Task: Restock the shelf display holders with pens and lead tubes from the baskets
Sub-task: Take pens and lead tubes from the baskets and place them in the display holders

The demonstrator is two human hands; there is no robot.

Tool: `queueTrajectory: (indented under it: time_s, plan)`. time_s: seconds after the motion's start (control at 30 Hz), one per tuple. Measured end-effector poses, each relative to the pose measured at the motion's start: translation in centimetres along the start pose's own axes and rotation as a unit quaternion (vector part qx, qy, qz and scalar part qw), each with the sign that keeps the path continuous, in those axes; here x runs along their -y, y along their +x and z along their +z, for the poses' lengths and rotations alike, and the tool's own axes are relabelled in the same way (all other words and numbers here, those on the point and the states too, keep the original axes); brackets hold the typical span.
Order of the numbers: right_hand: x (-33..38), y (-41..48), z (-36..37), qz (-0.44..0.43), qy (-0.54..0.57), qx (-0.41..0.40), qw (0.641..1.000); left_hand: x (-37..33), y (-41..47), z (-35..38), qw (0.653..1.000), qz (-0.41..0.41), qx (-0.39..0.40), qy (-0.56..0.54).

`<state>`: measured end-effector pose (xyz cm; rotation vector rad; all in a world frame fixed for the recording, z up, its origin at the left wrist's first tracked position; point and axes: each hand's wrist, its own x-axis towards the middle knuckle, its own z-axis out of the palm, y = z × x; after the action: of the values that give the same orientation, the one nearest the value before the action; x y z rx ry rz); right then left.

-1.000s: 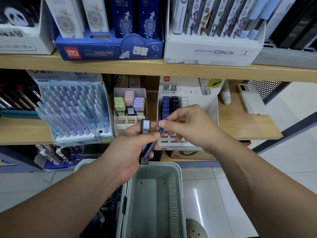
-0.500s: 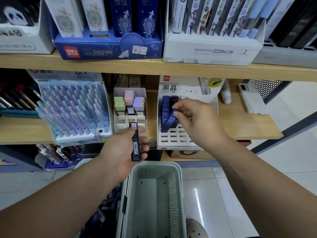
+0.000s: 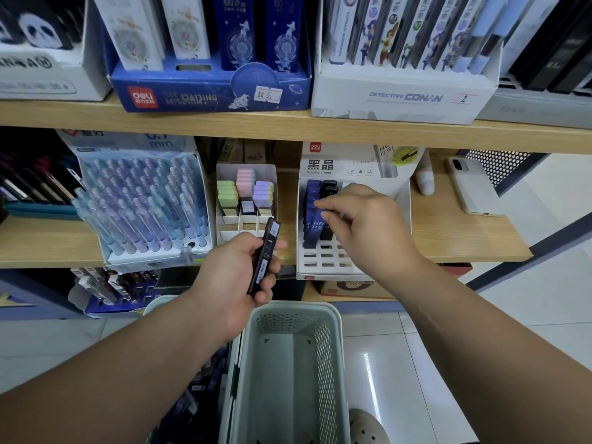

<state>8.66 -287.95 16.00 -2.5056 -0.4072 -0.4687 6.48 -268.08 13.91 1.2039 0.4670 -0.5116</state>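
Reaching into the white display holder (image 3: 323, 265) on the middle shelf (image 3: 464, 241), the right hand (image 3: 371, 225) pinches a blue lead tube (image 3: 315, 227) between thumb and fingertips. That tube stands in the holder's left column, right beside the black tubes (image 3: 329, 191). The left hand (image 3: 234, 277) hovers lower down, fingers curled round a black lead tube (image 3: 266, 257), held tilted with its top toward the shelf. Below both hands sits a pale green basket (image 3: 330, 347). A second basket (image 3: 157, 304) on its left holds dark packs, mostly hidden behind the left arm.
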Motion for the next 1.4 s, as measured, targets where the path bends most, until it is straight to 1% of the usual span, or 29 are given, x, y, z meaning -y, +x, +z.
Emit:
queueTrajectory:
  time_s: [0.23,0.4,0.53,0.57,0.63,0.7,0.73,0.8,0.87,0.9,0.97,1.03,1.1,1.17,1.27,1.33,1.4]
  plan:
    - [-0.3,0.0,-0.2,-0.002,-0.006,0.009,1.000,0.2,0.0,0.5,0.999,0.022,-0.023,0.015]
    - [-0.1,-0.2,0.3,-0.020,-0.004,0.025,0.999,0.4,0.0,0.6,0.999,0.033,-0.011,0.028]
    - [0.0,-0.1,0.8,-0.002,-0.030,0.071,0.997,0.5,-0.1,0.8,0.998,0.045,0.004,0.052]
    - [-0.1,-0.1,0.8,0.004,-0.030,0.071,0.997,0.5,0.0,0.7,0.997,0.052,-0.003,0.061]
    - [0.1,-0.1,0.5,0.011,-0.017,0.044,0.999,0.5,0.2,0.5,0.993,0.072,-0.030,0.088]
    - [0.5,-0.1,0.0,0.013,0.011,0.015,1.000,0.2,0.4,0.2,0.989,0.090,-0.046,0.108]
    - [0.8,0.0,-0.2,0.013,0.025,0.014,0.999,0.1,0.4,0.1,0.988,0.099,-0.044,0.112]
    - [1.2,0.1,-0.5,0.034,0.038,0.038,0.998,-0.2,0.3,0.2,0.988,0.114,-0.029,0.102]
    - [1.2,0.1,-0.7,0.098,0.054,0.050,0.992,-0.4,0.1,0.4,0.988,0.130,-0.011,0.079]
    - [1.0,0.1,-0.8,0.136,0.071,0.043,0.987,-0.4,0.0,0.6,0.989,0.136,-0.002,0.064]
    - [0.6,0.0,-1.1,0.198,0.128,0.027,0.972,-0.3,-0.1,0.9,0.988,0.144,0.011,0.044]
    - [0.5,-0.1,-1.5,0.234,0.230,0.034,0.944,-0.1,-0.2,1.1,0.987,0.153,0.016,0.053]
    - [0.5,-0.2,-1.7,0.252,0.319,0.049,0.912,0.1,-0.2,1.3,0.985,0.159,0.018,0.071]
    - [0.3,-0.1,-2.0,0.252,0.347,0.050,0.902,0.3,-0.1,1.5,0.980,0.166,0.016,0.104]
    - [-0.8,0.1,-3.0,0.235,0.320,0.007,0.918,1.0,0.4,1.8,0.967,0.165,-0.012,0.196]
    - [-1.8,0.2,-3.5,0.211,0.264,-0.015,0.941,1.5,0.8,1.8,0.960,0.141,-0.035,0.241]
    - [-2.6,0.0,-3.5,0.182,0.198,-0.022,0.963,2.2,1.2,1.6,0.956,0.111,-0.038,0.269]
